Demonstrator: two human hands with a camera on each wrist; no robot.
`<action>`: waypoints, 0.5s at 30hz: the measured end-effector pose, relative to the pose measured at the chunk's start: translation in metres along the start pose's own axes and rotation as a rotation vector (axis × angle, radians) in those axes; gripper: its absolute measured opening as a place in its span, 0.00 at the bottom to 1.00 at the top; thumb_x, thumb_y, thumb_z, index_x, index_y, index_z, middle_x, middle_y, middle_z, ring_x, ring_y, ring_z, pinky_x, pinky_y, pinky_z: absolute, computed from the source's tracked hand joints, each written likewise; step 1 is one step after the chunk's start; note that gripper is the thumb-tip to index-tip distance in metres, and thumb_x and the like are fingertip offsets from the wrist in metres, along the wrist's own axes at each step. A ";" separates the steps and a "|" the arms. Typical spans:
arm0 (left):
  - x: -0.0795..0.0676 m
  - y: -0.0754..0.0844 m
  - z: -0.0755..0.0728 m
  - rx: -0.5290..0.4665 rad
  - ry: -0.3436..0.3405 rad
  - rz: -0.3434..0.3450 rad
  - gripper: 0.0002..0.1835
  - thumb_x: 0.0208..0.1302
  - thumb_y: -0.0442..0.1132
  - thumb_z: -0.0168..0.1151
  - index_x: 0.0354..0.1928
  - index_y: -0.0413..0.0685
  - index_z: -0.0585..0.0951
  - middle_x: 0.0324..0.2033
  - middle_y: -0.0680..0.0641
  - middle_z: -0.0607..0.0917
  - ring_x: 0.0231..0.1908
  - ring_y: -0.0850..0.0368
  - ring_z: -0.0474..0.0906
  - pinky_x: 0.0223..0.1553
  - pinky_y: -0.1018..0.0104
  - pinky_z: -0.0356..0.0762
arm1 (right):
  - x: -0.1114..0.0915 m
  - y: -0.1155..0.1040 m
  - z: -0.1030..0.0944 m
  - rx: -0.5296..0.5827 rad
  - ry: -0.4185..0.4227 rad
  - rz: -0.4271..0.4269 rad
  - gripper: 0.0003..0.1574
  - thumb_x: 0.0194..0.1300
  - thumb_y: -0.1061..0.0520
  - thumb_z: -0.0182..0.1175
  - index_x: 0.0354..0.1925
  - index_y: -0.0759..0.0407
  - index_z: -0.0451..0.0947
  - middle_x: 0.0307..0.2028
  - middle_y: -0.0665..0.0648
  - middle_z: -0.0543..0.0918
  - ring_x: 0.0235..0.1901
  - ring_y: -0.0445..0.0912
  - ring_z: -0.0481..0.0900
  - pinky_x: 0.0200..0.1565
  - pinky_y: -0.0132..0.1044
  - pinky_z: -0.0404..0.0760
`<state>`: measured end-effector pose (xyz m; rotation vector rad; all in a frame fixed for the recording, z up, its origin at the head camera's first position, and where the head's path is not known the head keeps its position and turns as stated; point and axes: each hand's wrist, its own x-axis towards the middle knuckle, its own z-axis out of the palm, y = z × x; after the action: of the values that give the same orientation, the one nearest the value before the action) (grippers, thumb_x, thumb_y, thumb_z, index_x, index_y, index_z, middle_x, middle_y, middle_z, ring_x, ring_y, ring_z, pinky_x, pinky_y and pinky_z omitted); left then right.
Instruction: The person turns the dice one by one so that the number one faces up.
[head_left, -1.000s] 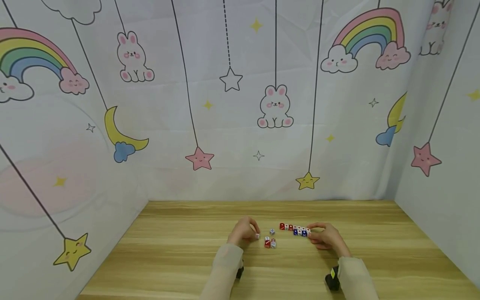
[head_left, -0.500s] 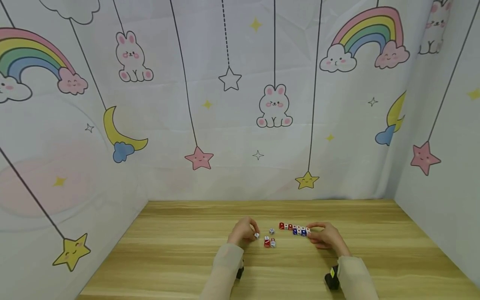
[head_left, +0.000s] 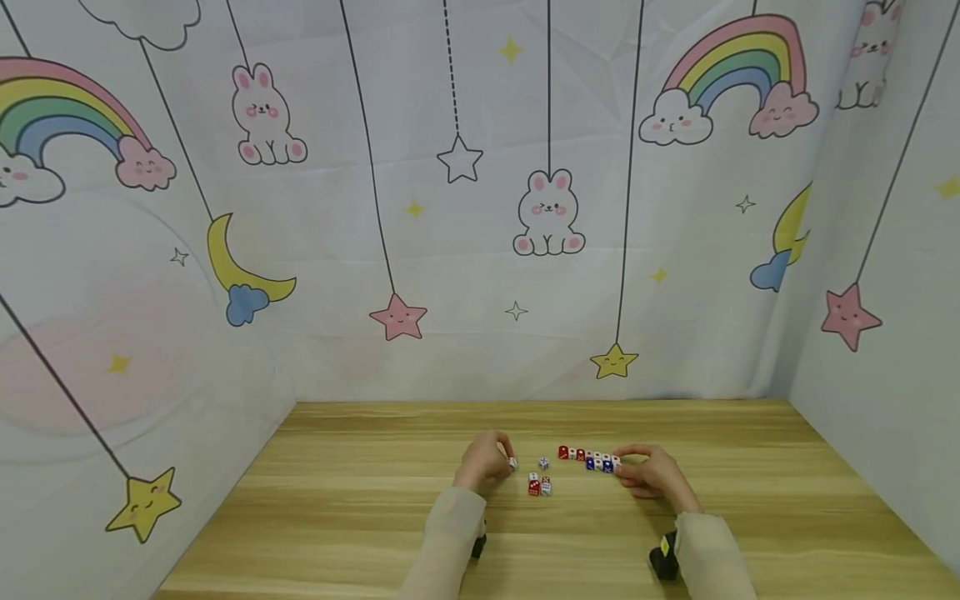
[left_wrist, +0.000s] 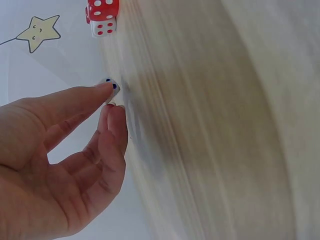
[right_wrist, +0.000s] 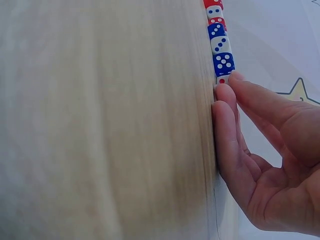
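My left hand (head_left: 483, 460) pinches a white die (left_wrist: 115, 90) with blue dots between thumb and fingertips, close over the table. At the right, my right hand (head_left: 654, 473) holds the end of a double row of red, white and blue dice. Its thumb and finger pinch a white die (right_wrist: 222, 80) with a red dot, beside a blue die (right_wrist: 223, 63). Between the hands sits a loose white die (head_left: 543, 463). Nearer me, a red die (head_left: 534, 490) and a white die (head_left: 546, 490) stand in a small cluster.
The wood-grain table (head_left: 360, 517) meets a white cloth backdrop (head_left: 465, 358) printed with rabbits, stars and rainbows at its back and sides. Black wrist devices, one a black box (head_left: 664, 558), show below the cuffs.
The die in my left fingers has turned and moved slightly away from me, with the hand shifting a little the same way. The right hand and the row have stayed in place.
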<state>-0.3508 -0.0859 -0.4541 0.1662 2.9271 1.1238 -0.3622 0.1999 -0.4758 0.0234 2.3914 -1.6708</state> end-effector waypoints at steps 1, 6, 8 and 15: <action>0.000 0.000 0.000 0.005 0.005 0.004 0.11 0.37 0.20 0.59 0.26 0.40 0.80 0.13 0.50 0.71 0.11 0.61 0.58 0.11 0.71 0.55 | 0.000 -0.001 0.001 -0.006 0.009 0.006 0.25 0.50 0.61 0.64 0.49 0.65 0.73 0.15 0.48 0.77 0.17 0.37 0.77 0.20 0.33 0.78; 0.001 -0.002 0.004 0.021 0.020 0.020 0.10 0.38 0.21 0.61 0.25 0.41 0.80 0.19 0.48 0.75 0.10 0.61 0.59 0.11 0.71 0.56 | 0.000 -0.001 0.003 -0.025 0.029 0.021 0.25 0.52 0.63 0.63 0.50 0.67 0.72 0.15 0.49 0.77 0.17 0.38 0.77 0.20 0.33 0.78; 0.001 -0.002 0.004 0.008 0.018 0.020 0.10 0.40 0.22 0.61 0.25 0.41 0.80 0.20 0.48 0.75 0.11 0.60 0.60 0.11 0.71 0.57 | 0.001 0.000 0.004 -0.024 0.034 0.023 0.25 0.52 0.63 0.63 0.50 0.66 0.72 0.15 0.49 0.77 0.17 0.38 0.77 0.20 0.33 0.78; 0.000 -0.003 -0.001 -0.050 0.004 0.021 0.02 0.51 0.31 0.63 0.28 0.40 0.80 0.16 0.47 0.76 0.13 0.60 0.64 0.13 0.70 0.62 | 0.001 0.000 0.003 -0.015 0.030 0.019 0.25 0.52 0.64 0.62 0.50 0.66 0.72 0.15 0.49 0.76 0.17 0.38 0.76 0.19 0.32 0.77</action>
<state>-0.3510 -0.0886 -0.4550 0.1945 2.9039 1.1999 -0.3630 0.1969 -0.4773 0.0698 2.4176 -1.6555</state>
